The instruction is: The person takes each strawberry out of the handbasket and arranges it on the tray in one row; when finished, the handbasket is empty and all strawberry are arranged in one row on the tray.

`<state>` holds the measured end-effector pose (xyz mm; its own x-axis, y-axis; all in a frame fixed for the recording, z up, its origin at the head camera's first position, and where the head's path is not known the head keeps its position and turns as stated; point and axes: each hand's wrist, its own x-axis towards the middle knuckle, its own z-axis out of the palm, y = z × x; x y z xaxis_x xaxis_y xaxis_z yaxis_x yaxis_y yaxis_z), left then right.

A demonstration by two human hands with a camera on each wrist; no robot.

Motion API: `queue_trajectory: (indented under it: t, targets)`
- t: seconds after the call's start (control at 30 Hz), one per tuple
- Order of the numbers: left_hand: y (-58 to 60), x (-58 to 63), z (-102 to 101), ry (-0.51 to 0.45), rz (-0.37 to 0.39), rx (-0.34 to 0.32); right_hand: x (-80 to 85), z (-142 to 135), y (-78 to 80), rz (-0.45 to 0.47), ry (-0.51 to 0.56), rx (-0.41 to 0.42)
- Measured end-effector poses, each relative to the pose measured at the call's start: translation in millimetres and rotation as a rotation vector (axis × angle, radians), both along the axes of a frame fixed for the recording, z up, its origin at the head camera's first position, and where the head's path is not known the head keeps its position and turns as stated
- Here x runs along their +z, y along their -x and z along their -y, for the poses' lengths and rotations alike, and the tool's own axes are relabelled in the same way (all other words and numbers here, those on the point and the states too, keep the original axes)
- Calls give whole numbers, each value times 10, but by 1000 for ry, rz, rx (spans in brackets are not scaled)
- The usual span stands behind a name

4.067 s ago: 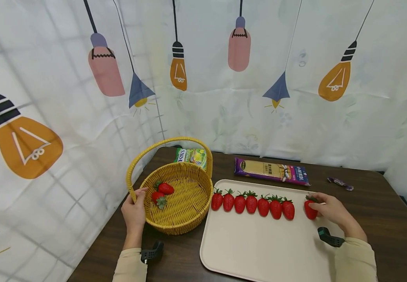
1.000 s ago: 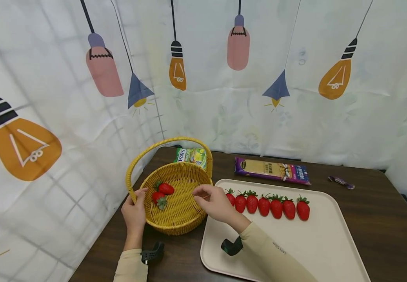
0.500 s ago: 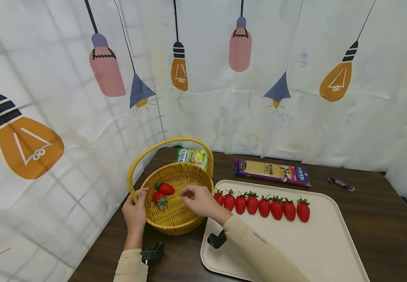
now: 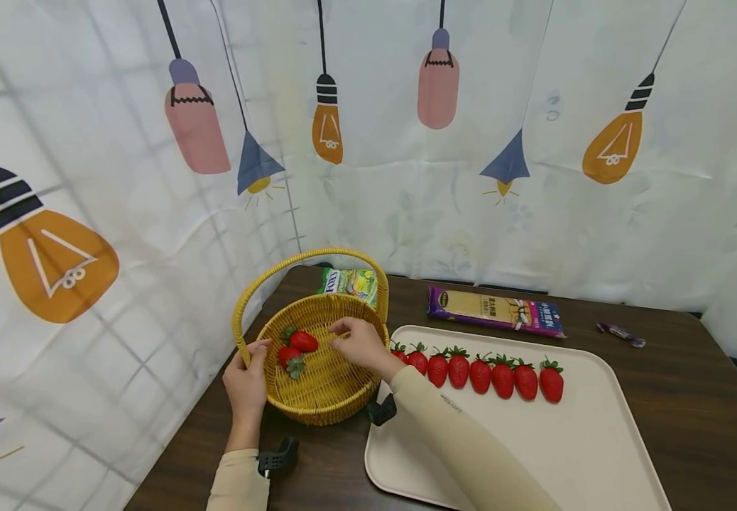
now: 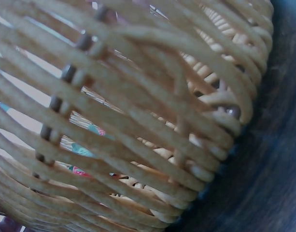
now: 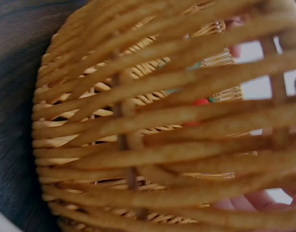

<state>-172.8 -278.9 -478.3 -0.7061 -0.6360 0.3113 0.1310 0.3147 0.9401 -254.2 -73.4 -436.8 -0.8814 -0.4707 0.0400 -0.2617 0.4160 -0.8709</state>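
Note:
In the head view, my left hand (image 4: 246, 380) grips the left rim of a yellow wicker basket (image 4: 317, 408) beside the base of its handle. Two red strawberries (image 4: 302, 341) with green leaves lie in the basket's left half. My right hand (image 4: 363, 348) reaches over the basket's right rim, fingers loosely bent, with nothing visible in them. Its fingertips are apart from the strawberries. Right of the basket, a beige tray (image 4: 496, 454) bears a row of several strawberries (image 4: 480, 376); my right forearm partly covers the leftmost. Both wrist views look mostly at the basket's weave (image 5: 138, 96).
Behind the basket lies a green FOX'S candy bag (image 4: 352, 284). A purple pasta packet (image 4: 496, 311) is behind the tray, with a small purple wrapped candy (image 4: 621, 334) to its right. A patterned curtain (image 4: 394, 213) hangs behind the dark wooden table (image 4: 694, 397).
My right hand has let go of the rightmost strawberry, now nearer the row on the tray, and moved left over the basket. My left hand has stayed on the basket.

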Motion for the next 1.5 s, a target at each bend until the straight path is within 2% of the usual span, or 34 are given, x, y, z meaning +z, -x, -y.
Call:
queue_trajectory:
  t: [0.17,0.27,0.6,0.83,1.07,1.2,1.5]
  targets:
    - [4,2,4,-4,-6,2,-4,51,60,54,-29,-54]
    - [0,3,10,2,0,1,-21,80,94,66,-67,-39]
    - [-8,13,16,1,11,-2,-98,145,137,63,-203,69]
    - [-16,18,30,12,6,-7,-110,202,139,49,-197,142]
    - [-27,4,43,9,21,-1,-72,345,47,4,-198,265]
    - [-18,-3,36,11,22,0,-59,447,-14,-31,-228,290]
    - [-28,30,8,23,28,-19,-55,601,-111,-17,-231,378]
